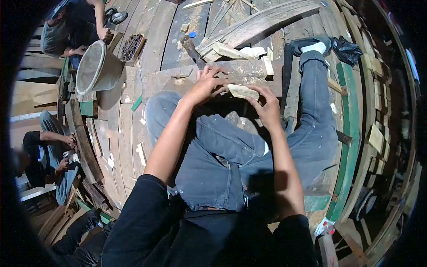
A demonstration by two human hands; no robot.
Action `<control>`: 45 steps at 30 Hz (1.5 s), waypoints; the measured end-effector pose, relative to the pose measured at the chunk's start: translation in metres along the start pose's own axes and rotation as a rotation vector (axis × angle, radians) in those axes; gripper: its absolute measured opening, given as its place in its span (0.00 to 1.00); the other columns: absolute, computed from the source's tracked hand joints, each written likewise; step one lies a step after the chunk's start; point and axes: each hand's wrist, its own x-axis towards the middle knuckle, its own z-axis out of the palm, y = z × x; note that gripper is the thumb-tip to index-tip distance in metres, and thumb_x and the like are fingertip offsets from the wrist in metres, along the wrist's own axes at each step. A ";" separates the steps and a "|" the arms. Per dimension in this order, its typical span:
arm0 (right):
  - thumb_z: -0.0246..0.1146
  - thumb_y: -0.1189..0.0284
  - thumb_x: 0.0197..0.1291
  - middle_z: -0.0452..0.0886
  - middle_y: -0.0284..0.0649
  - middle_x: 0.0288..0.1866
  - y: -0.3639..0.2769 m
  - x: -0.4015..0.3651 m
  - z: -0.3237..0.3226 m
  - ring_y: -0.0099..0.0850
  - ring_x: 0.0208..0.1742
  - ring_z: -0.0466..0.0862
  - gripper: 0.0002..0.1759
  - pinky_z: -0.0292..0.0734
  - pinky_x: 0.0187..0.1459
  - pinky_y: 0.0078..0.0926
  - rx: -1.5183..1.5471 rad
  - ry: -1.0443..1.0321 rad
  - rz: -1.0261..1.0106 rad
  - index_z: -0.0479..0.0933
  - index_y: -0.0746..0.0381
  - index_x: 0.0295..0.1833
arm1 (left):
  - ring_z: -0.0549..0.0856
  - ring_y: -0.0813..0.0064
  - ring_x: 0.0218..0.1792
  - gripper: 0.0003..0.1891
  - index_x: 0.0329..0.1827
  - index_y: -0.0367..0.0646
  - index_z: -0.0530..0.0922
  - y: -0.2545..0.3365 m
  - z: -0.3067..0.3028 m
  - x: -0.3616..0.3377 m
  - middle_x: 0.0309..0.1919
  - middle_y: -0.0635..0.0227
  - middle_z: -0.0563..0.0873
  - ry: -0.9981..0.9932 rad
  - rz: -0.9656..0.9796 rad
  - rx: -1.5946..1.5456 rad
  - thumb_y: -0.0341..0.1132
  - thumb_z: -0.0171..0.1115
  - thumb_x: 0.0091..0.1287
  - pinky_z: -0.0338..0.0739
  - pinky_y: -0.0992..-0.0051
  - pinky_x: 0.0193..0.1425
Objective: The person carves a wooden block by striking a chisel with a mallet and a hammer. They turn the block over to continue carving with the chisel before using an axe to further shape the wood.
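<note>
A small pale piece of wood (pixel 243 91) with slanted ends is held up over my lap, in front of a thick plank (pixel 169 82). My right hand (pixel 267 107) pinches its right end between thumb and fingers. At its left end, the thumb and index finger of my left hand (pixel 207 85) close on the tip, while the other fingers stay loosely bent above the plank. Just beyond my left hand lies a dark brown stick-like piece (pixel 192 50). A short pale block (pixel 267 68) rests on the plank beyond my right hand.
A large curved timber (pixel 267 24) lies ahead among offcuts. To the left are a bucket (pixel 104 66), a box of nails (pixel 132 48) and other people at work. A long black object (pixel 287 75) lies beside my right leg; a green beam (pixel 348 133) runs along the right.
</note>
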 end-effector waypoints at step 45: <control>0.62 0.64 0.69 0.85 0.41 0.30 0.041 0.012 0.048 0.19 0.30 0.83 0.19 0.76 0.32 0.19 0.266 -0.063 0.180 0.75 0.69 0.56 | 0.85 0.51 0.53 0.36 0.66 0.42 0.71 -0.110 -0.033 0.040 0.49 0.43 0.85 0.124 -0.803 -0.065 0.56 0.66 0.62 0.77 0.60 0.57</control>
